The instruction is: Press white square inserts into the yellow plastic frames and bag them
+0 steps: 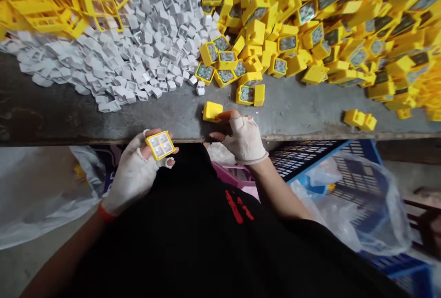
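Note:
My left hand (138,164), in a white fingerless glove, holds a small yellow frame (160,145) just off the table's front edge. Its fingers and thumb are closed around the sides; several whitish square pieces sit in the frame, facing up. Over the edge, my right hand (244,137), gloved the same way, reaches to a yellow plastic housing (211,111) lying on the table. A fingertip touches the housing's right side, while the thumb stands apart from it. The housing's plain yellow face is up, so its inside is hidden.
On the dark table (165,118) lie piles of yellow frames (58,1), white caps (161,36) and yellow housings with green circuit boards (289,42). Two yellow pieces (360,119) lie apart at right. Below are a blue crate (368,151) and a white bag (37,187).

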`<state>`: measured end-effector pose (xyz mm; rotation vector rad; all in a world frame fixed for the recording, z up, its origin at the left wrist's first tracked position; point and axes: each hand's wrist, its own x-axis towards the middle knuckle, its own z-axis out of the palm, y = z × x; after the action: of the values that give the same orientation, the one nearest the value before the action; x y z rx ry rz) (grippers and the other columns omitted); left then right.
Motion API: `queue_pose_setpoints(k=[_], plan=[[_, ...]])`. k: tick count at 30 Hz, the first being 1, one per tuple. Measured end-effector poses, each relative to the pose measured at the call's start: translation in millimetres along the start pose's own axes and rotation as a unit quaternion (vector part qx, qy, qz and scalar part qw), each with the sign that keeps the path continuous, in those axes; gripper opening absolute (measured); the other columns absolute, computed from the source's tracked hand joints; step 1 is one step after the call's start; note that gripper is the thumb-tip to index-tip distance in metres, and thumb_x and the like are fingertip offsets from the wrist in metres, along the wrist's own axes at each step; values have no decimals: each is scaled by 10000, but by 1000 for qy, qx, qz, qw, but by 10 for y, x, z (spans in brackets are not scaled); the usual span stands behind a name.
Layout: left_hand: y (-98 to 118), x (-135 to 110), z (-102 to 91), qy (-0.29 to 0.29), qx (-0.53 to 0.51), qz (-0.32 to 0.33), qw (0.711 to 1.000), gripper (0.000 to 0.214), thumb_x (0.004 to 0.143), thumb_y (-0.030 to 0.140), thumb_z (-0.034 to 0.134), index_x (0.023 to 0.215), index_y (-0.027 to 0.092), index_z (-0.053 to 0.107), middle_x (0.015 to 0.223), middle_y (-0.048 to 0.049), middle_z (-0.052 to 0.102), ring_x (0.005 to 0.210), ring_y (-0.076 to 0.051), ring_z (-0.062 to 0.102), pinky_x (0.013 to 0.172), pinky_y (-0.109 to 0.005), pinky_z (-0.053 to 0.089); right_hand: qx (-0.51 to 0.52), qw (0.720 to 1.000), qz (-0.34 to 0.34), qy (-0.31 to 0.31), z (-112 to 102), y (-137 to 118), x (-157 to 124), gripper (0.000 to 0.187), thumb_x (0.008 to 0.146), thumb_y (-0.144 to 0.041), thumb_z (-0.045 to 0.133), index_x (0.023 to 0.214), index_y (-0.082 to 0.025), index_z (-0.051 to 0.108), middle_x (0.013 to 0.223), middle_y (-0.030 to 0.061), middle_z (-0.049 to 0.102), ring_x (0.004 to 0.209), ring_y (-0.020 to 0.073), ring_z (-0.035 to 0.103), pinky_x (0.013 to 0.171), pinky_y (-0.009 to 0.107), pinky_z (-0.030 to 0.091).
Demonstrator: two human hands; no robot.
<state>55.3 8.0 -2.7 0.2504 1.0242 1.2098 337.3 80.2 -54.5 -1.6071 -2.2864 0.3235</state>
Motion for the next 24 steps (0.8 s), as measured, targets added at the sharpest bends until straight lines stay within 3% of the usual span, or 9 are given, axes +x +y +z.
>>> queue_pose_setpoints(k=[2,4,7,10,13,15,18,21,24], plan=[[56,8,-105,-25,5,1,1000,324,774,366,1113,1027,288,927,1103,-50,933,868,-290,899,644,-330,717,55,998,2,-10,-9,-53,-67,335,991,-412,887,1260,-251,769,975,76,894,899,309,847,910,462,654],[121,6,-195,-52,8,0,999,329,785,376,1114,1047,291,935,1126,-53,936,891,-289,905,662,-327,731,110,994,-4,17,-62,-78,-75,280,1053,-338,762,1323,-272,780,1030,61,909,898,276,851,867,433,673],[194,-15,-282,-80,10,1,997,404,736,424,1148,1048,276,939,1114,-63,937,860,-276,898,635,-306,723,79,994,-47,58,-222,-9,67,414,1085,-256,599,1450,-300,788,1255,85,910,1078,275,858,946,459,685],[197,-55,-339,-72,-2,0,997,342,794,407,1113,1037,254,928,1089,-71,934,800,-256,877,593,-294,697,-44,992,-111,-43,-388,127,332,615,972,-205,701,1576,-308,753,1617,128,791,1374,370,782,1125,602,632],[131,-110,-397,-67,-31,5,997,230,872,333,1042,1039,247,909,1056,-66,927,779,-248,861,581,-295,680,-86,978,-144,-125,-455,111,550,640,921,-288,857,1556,-277,776,1592,179,800,1372,431,763,1165,674,601],[80,-154,-435,-69,-50,8,996,222,886,317,1018,1051,240,891,1050,-59,917,778,-249,852,578,-299,671,-48,977,-182,-96,-448,-78,593,554,971,-421,886,1505,-299,806,1468,175,855,1300,412,789,1152,645,629],[45,-232,-482,-55,-57,0,997,248,922,317,976,1121,229,857,1160,-72,903,909,-294,877,612,-319,674,62,959,-275,-40,-411,-568,512,618,1058,-612,820,1627,-396,715,1455,100,850,1282,363,810,1120,589,689],[63,-311,-511,-32,-56,6,998,274,976,303,903,1229,223,831,1367,-113,871,1233,-388,860,657,-336,692,129,939,-310,-76,-354,-1047,410,595,1095,-644,769,1650,-447,685,1448,58,840,1264,336,819,1106,562,715],[94,-361,-531,-26,-60,13,998,303,991,274,872,1284,216,824,1439,-119,857,1348,-416,824,665,-336,708,138,939,-300,-100,-262,-1281,406,550,1086,-640,785,1590,-422,744,1443,67,844,1268,355,814,1128,579,706]])
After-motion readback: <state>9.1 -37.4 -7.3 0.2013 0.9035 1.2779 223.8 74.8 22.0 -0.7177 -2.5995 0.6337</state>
